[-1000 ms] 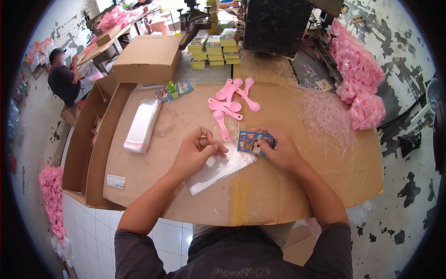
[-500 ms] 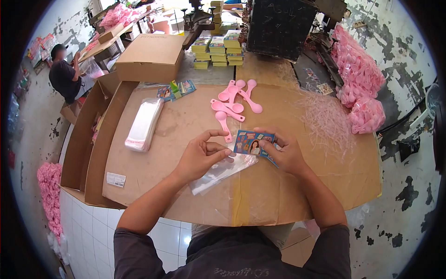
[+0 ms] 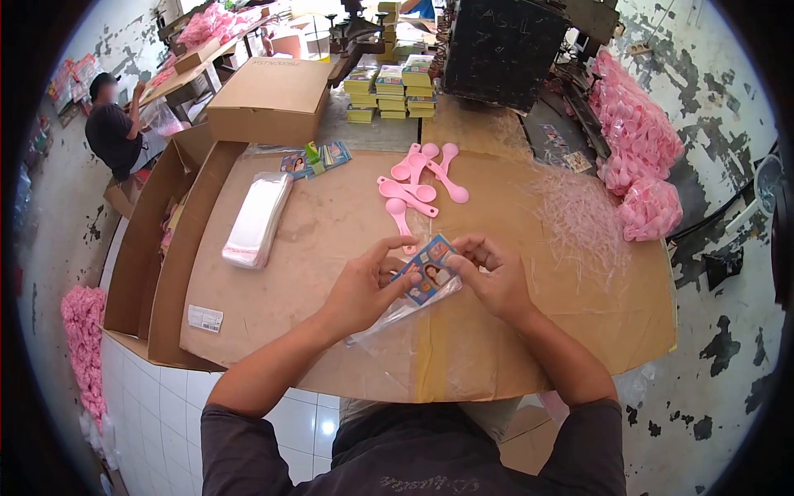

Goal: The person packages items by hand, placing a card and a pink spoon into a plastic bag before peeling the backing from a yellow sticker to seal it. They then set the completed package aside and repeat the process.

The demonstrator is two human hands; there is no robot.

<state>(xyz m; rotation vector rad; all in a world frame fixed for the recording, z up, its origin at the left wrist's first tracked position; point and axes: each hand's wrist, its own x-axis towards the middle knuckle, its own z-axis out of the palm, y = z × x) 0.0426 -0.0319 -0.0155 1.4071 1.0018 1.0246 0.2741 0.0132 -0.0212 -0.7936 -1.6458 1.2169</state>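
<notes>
Between my two hands, tilted up toward the right, is a blue printed card [image 3: 433,278] with a portrait on it. My left hand [image 3: 364,285] pinches its lower left end between thumb and fingers. At the upper right edge, the thumb and fingers of my right hand [image 3: 495,277] close on the same card. A clear plastic bag [image 3: 389,321] lies on the cardboard just beneath, partly covered by my left hand and the card. Several pink measuring spoons [image 3: 416,192] lie in a loose pile beyond my hands, the closest handle near my left fingertips.
A stack of clear bags [image 3: 258,221] lies left, below more blue cards [image 3: 335,157] with a green band. A long open carton [image 3: 194,248] borders the left side; a closed box [image 3: 269,91] stands behind. Shredded strands [image 3: 583,219] lie right. A person [image 3: 116,128] sits far left.
The card has turned from nearly level to a slant and shifted slightly left. My left hand has come onto it, and my right fingers have moved to its upper right edge.
</notes>
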